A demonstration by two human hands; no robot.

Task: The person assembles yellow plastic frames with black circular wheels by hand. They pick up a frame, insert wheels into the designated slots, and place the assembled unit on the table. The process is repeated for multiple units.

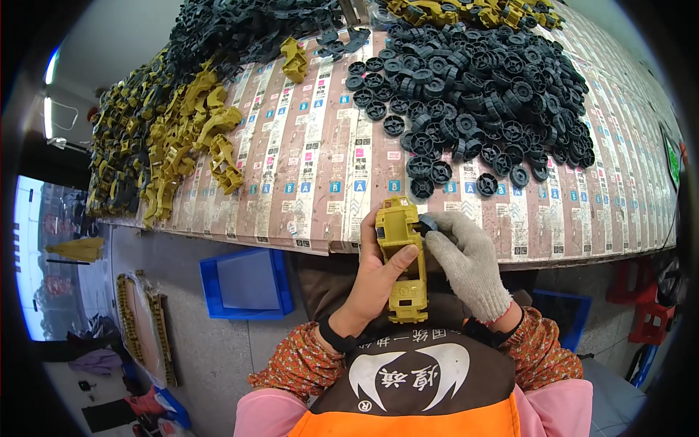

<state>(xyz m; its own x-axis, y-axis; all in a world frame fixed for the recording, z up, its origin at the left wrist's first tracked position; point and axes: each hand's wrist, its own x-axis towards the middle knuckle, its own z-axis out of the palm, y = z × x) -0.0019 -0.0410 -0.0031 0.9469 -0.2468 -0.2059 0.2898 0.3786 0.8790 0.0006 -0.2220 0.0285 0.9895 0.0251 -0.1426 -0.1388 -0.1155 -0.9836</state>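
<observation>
My bare left hand (376,279) grips a yellow plastic toy vehicle body (403,226) at the table's near edge, the thumb lying across its middle. On the body's right side, my right hand (466,255), in a light knitted glove, pinches a dark toy wheel (428,221) against it. The fingers partly hide this wheel, so I cannot tell whether it is seated on the body. Beyond my hands lies a large heap of dark toy wheels (495,87), with several loose ones along its near side.
Yellow toy parts (193,138) are piled at the table's left, and dark plastic parts (240,33) at the back. One yellow part (293,60) lies apart. Printed sheeting covers the table (313,167). A blue bin (246,282) stands below on the left, red stools (648,320) on the right.
</observation>
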